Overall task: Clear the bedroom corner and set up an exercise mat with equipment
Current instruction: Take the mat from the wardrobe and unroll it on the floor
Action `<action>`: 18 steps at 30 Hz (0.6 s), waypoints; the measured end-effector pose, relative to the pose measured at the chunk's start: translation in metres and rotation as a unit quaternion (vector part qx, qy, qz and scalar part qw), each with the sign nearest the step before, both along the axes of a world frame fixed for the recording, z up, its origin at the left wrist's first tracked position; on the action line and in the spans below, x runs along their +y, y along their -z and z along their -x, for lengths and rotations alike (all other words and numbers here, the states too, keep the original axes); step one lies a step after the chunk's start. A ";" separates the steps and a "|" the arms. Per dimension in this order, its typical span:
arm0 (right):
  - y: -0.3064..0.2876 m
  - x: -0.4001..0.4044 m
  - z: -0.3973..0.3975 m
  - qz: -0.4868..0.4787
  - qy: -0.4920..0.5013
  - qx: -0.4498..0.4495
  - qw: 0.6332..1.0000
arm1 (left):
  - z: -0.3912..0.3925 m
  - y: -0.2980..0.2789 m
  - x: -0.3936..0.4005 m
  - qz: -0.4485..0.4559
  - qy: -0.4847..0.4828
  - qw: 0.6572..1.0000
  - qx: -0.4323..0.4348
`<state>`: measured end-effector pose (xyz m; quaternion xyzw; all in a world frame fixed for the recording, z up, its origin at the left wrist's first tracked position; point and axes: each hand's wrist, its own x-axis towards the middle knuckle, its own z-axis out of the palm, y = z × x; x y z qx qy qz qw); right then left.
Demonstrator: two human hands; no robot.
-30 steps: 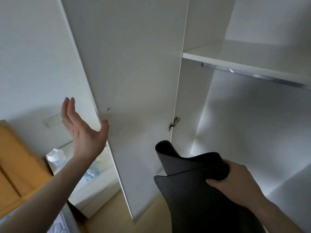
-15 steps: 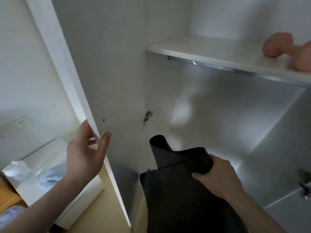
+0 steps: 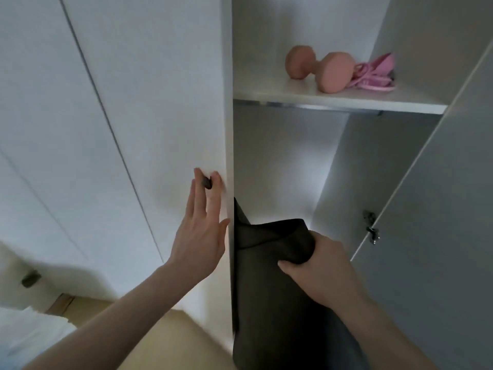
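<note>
A tall white wardrobe fills the view, its closed door panel under the left hand and its open compartment above and beyond the right hand. A dark grey exercise mat, loosely rolled and standing upright, rises from the bottom of the frame just right of the closed door's edge; its upper fold is bunched in the right hand, whose fingers and thumb are curled tightly round it. The left hand lies flat on the closed door, just left of the mat, fingers straight and holding nothing, the fingertips either side of a small dark knob. Well above the right hand, a white shelf carries a peach-coloured dumbbell lying on its side, with a pink tangled cord touching its right end. To the right of the right hand, an open wardrobe door shows a metal hinge.
</note>
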<state>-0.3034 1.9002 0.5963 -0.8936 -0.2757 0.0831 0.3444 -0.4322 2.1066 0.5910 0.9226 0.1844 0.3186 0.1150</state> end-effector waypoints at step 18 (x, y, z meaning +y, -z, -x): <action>-0.014 -0.097 0.002 0.045 0.206 0.014 0.977 | -0.111 0.016 0.053 -0.134 0.031 0.980 0.146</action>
